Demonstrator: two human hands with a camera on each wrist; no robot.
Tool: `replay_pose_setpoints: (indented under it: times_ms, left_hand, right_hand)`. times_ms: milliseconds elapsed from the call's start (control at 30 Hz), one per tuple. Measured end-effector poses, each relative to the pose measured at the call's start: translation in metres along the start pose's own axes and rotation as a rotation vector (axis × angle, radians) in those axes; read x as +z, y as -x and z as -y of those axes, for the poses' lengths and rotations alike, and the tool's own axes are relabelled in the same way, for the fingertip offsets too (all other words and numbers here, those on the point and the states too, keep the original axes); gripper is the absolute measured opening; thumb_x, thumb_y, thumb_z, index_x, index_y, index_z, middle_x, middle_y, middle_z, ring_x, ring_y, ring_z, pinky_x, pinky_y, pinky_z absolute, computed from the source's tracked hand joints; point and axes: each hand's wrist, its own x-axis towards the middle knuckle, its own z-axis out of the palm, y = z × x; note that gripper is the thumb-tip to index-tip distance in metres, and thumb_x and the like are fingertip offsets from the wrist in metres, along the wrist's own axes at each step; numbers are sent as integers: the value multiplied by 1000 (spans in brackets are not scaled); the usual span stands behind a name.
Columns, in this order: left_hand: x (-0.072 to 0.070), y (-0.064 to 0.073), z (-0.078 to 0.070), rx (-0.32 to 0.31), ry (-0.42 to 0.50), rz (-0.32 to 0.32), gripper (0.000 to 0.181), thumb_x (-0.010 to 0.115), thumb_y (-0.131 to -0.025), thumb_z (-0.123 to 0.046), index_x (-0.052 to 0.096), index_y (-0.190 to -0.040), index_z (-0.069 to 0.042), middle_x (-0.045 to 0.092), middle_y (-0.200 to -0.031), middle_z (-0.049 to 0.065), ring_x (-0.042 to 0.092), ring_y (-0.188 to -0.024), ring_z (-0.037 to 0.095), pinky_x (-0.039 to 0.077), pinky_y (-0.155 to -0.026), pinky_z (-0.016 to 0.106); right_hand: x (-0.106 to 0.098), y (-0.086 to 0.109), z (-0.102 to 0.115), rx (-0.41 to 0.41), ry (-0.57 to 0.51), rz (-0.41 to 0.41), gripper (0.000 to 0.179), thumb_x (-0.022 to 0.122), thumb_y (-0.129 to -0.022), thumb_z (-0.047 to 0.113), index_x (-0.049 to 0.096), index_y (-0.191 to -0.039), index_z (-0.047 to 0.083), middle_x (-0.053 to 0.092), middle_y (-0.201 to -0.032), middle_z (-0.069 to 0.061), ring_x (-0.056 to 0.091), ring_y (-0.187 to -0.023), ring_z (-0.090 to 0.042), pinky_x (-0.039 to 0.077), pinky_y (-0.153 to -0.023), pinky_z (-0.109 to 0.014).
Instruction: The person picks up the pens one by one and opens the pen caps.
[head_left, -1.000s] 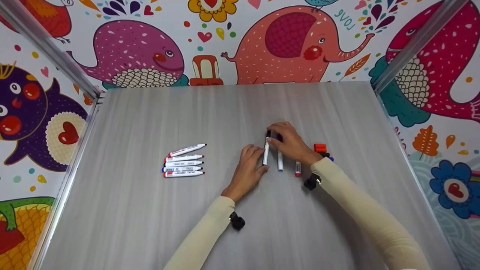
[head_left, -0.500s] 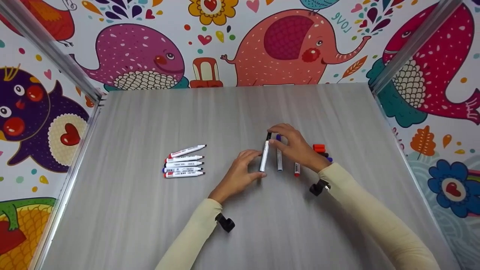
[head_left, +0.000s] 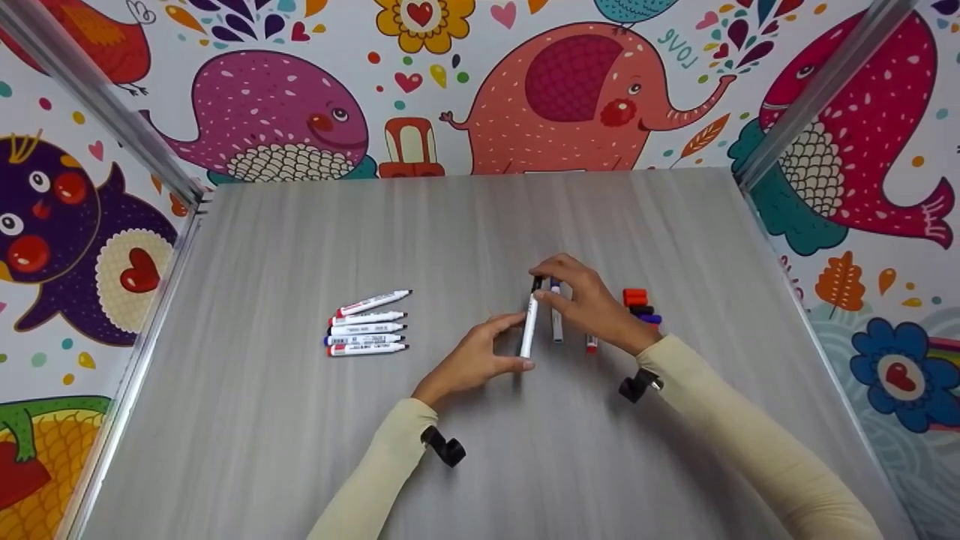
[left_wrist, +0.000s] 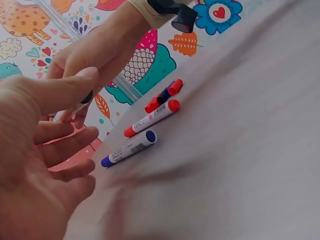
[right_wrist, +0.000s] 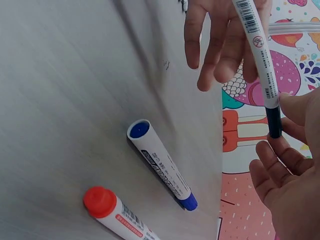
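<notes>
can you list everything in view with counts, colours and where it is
black-capped marker: 1, white and black, between the hands
blue-ended marker: 1, white and blue, on the table just right of it
red-ended marker: 1, white and red, on the table, partly hidden by the right hand in the head view
uncapped markers: 5, white with coloured ends, table's left
loose caps: several, exact count unclear, red, black and blue, table's right
table: 1, grey, under everything
corner rails: 2, silver, back corners
cartoon walls: multicoloured, around the table
wrist cameras: 2, black, one per wrist
sleeves: 2, cream, both arms
left hand: 1, bare, at the marker's lower end
right hand: 1, bare, pinching the black cap end
</notes>
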Motion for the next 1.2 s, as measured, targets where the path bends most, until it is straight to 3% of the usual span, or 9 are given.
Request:
replay_pose_setpoints:
  times_ms: [133,300,467,700,933,1200]
  left_hand:
    - [-3,1,0,35,97,65,76,82,-99,-8,45,-165,0,58,-158,17,49,-154,32,37,-127,50]
    - [-6,2,3,79,198,114,70,61,-98,14,40,-165,4,66,-143,20,55,-148,33,42,-122,56]
    - [-11,5,2,101,139,84,66,56,-95,15,48,-160,3,71,-134,17,65,-136,32,48,-113,52]
    - [-17,6,-1,105,85,26,42,60,-103,2,63,-146,3,73,-127,25,71,-124,39,54,-108,52]
    - [-22,4,-7,65,-24,-46,30,70,-106,-4,73,-135,-2,74,-129,11,70,-119,25,55,-110,50]
    - [-25,1,-13,73,-144,-81,22,75,-104,-5,80,-125,-5,75,-122,7,67,-112,22,57,-103,46]
  right_hand:
    - [1,2,0,5,-13,-3,37,76,-106,16,72,-143,10,66,-135,-12,63,-120,-28,53,-110,-56]
    - [2,6,0,18,-15,-4,37,77,-106,17,73,-142,10,65,-135,-9,64,-117,-25,55,-105,-54]
    - [1,11,2,22,-18,31,34,77,-106,17,74,-139,10,71,-126,-5,69,-108,-20,58,-98,-49]
    - [3,18,9,42,-11,54,23,77,-105,17,78,-126,8,73,-112,-3,67,-100,-18,57,-92,-33]
    - [6,25,12,26,2,75,18,78,-104,15,79,-121,7,73,-109,0,65,-96,-16,57,-87,-32]
    - [10,31,14,-3,42,115,13,80,-103,15,81,-116,12,73,-104,1,65,-93,-15,56,-84,-30]
